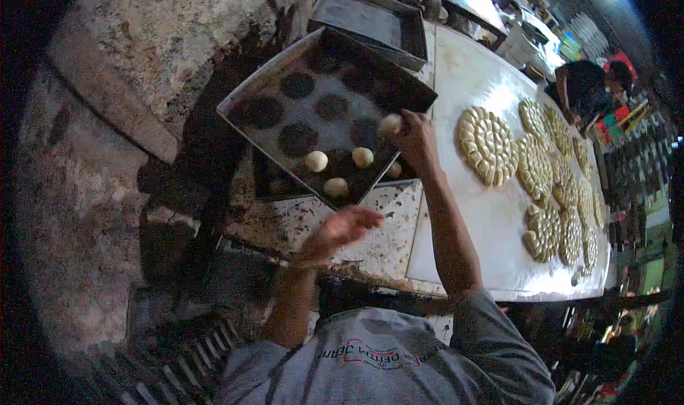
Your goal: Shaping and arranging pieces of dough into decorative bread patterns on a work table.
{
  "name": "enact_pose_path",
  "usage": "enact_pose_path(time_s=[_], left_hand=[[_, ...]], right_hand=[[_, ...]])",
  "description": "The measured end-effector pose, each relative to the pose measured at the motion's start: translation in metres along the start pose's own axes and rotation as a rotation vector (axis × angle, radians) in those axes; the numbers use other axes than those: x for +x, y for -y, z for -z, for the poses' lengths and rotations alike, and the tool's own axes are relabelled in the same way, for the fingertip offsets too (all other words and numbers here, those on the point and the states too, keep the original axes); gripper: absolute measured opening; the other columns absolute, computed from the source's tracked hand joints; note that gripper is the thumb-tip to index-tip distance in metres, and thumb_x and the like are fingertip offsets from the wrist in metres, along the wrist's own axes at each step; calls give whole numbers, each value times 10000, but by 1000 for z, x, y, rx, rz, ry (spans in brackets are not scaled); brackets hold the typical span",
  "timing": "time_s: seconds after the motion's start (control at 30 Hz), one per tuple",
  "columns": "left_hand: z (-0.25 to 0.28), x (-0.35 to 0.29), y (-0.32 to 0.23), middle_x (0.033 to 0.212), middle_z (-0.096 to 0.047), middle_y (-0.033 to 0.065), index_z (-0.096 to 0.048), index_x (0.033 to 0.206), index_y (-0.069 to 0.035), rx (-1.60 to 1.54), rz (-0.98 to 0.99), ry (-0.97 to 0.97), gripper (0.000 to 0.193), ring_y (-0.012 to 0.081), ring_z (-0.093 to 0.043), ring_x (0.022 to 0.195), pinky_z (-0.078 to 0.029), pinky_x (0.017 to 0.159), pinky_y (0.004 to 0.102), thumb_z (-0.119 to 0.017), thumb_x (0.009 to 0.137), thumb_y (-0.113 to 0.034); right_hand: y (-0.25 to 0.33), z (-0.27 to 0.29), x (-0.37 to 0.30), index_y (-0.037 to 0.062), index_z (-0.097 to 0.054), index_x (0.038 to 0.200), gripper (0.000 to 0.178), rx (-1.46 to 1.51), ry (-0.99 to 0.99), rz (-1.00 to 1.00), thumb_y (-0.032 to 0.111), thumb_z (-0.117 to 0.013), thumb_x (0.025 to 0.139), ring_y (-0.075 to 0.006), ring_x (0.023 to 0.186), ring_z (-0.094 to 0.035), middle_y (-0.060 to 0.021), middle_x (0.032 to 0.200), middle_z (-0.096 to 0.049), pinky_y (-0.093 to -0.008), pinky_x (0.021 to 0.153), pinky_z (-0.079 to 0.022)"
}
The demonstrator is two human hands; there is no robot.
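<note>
My right hand (415,140) is closed on a pale dough ball (390,125), above the right side of a dark square baking tray (281,168). Three more balls sit near that tray's close corner: one on the left (316,161), one on the right (362,157) and one closest to me (335,187). Just in front of the corner, my left hand (340,230) is slightly blurred, its fingers stretched to the right with nothing seen in them. Dark round marks cover the tray's bottom.
Another tray lies partly under the first, with a dough ball (394,168) showing in it. Behind stands an empty-looking tray (370,22). Several coiled dough rounds (488,146) rest on the white table (449,241). A person (584,88) bends at the table's far right.
</note>
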State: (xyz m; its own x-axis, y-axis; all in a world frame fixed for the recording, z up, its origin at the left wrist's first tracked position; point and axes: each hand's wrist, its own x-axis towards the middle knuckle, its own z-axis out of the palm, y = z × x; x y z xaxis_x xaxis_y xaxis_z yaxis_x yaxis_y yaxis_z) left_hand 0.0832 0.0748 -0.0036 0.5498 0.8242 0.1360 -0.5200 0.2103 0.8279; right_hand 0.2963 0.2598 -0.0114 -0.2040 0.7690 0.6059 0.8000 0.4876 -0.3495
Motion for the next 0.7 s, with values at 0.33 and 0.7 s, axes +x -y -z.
enact_pose_path(time_s=[0.33, 0.7], left_hand=[[-96, 11, 169, 1055, -574, 93, -533, 1135, -60, 561, 466, 142, 415, 177, -541, 982, -436, 849, 313, -664, 786, -240], [-251, 259, 383, 1015, -552, 130, -623, 1011, -115, 1733, -77, 20, 308, 321, -500, 965, -404, 814, 445, -551, 807, -335]], right_hand=[[-138, 149, -296, 30, -577, 918, 215, -396, -117, -615, 127, -623, 732, -329, 956, -458, -174, 979, -509, -439, 873, -344], [-220, 267, -383, 23, -574, 828, 112, 12, -394, -834, 66, -578, 725, -325, 811, -526, -157, 827, -556, -388, 718, -434]])
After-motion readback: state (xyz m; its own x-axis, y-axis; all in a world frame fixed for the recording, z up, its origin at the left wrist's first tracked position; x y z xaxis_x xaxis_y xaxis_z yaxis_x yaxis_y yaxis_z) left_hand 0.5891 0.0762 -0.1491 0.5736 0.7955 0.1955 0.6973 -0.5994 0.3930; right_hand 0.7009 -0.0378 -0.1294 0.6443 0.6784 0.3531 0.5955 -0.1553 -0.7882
